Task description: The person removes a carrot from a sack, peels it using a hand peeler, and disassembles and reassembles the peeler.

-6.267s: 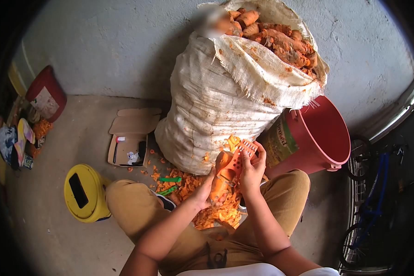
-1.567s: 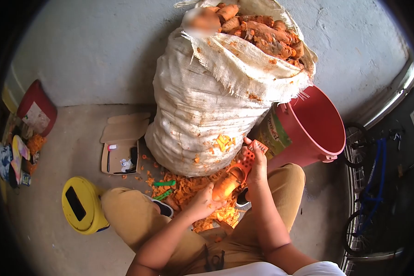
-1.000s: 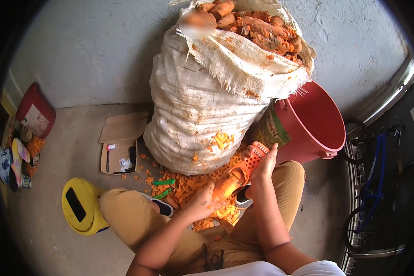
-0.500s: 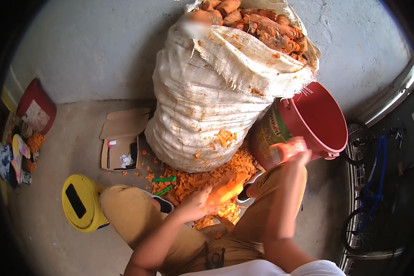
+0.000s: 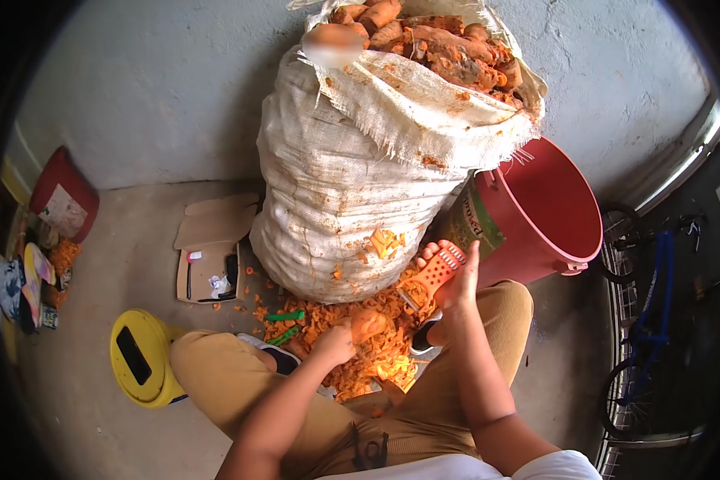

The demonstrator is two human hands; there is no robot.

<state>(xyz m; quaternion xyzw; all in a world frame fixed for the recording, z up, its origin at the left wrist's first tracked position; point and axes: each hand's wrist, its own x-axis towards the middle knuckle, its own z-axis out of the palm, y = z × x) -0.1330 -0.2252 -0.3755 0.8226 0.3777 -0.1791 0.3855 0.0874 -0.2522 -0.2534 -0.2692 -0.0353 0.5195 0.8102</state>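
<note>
1. Sack point(image 5: 336, 176), 12 o'clock: pale, woven, open at the top, heaped with rough orange roots point(image 5: 452, 52).

2. Red bucket point(image 5: 554, 188), between 2 and 3 o'clock: tilted, its mouth facing up and right, close beside the sack.

3. Shavings point(image 5: 388, 352), 6 o'clock: loose orange heap on the floor between the legs, at the foot of the sack.

4. Hands. Left hand point(image 5: 336, 342), past 6 o'clock: closed around a root piece. Right hand point(image 5: 458, 290), 4 o'clock: fingers curled behind a peeler, thumb raised. Change: a second ago peeler and piece are in contact; now they are apart, so no stroke is being made at this instant.

5. Root piece point(image 5: 368, 326), 6 o'clock, in the left hand above the shavings: dull orange, blotched, partly covered by the fingers. It shows shorter and less bright than half a second ago; probably turned. Outline merges with the shavings; how much skin remains, cannot tell.

6. Peeler point(image 5: 438, 272), to the root piece's 1–2 o'clock: orange, flat, round holes along the handle, slotted upper end, blade end pointing down-left.

7. Green strips point(image 5: 286, 317), 7 o'clock: two, lying at the edge of the shavings.
</note>
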